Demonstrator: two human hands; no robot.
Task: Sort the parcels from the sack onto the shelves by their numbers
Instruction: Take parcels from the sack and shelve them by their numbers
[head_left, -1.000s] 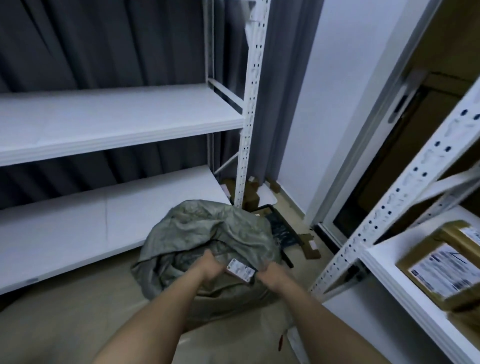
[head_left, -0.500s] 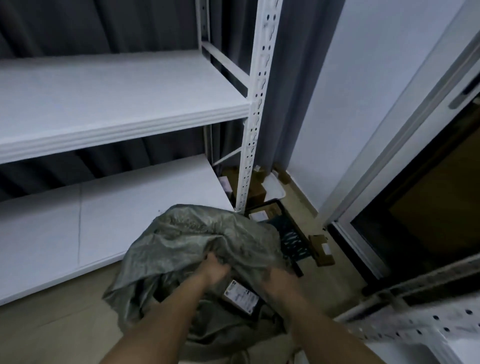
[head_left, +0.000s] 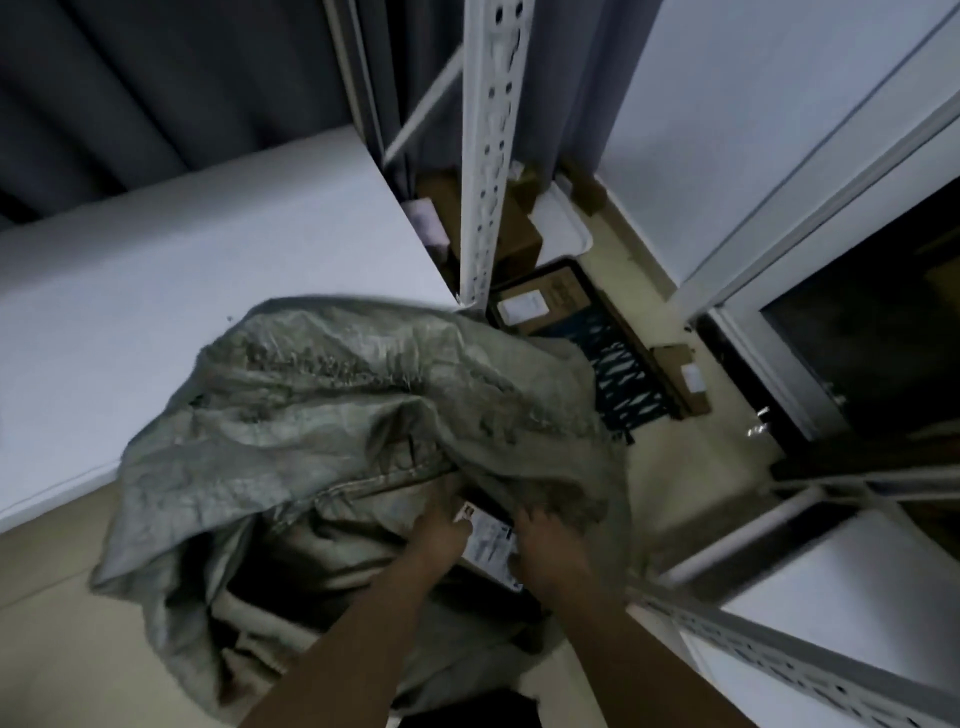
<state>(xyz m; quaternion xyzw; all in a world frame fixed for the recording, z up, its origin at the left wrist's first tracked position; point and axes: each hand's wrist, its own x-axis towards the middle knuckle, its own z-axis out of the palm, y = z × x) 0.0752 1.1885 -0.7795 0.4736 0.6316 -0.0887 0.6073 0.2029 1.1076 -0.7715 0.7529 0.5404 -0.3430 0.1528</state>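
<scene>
A grey-green woven sack (head_left: 332, 410) lies crumpled on the floor in front of the low white shelf (head_left: 171, 270). Both my hands reach into its mouth. My left hand (head_left: 439, 530) and my right hand (head_left: 545, 540) hold the two sides of a parcel with a white printed label (head_left: 488, 543). Most of the parcel is hidden by my hands and the sack's folds. The label's number is too blurred to read.
A white perforated shelf upright (head_left: 485, 156) stands behind the sack. Cardboard boxes (head_left: 519, 239) and a dark patterned flat box (head_left: 613, 358) lie on the floor beyond it. A second white shelf (head_left: 841, 597) is at my right. A dark doorway (head_left: 872, 332) is farther right.
The view has tilted down and closer to the sack. My hands have gone deeper into the sack's mouth, still on the labelled parcel.
</scene>
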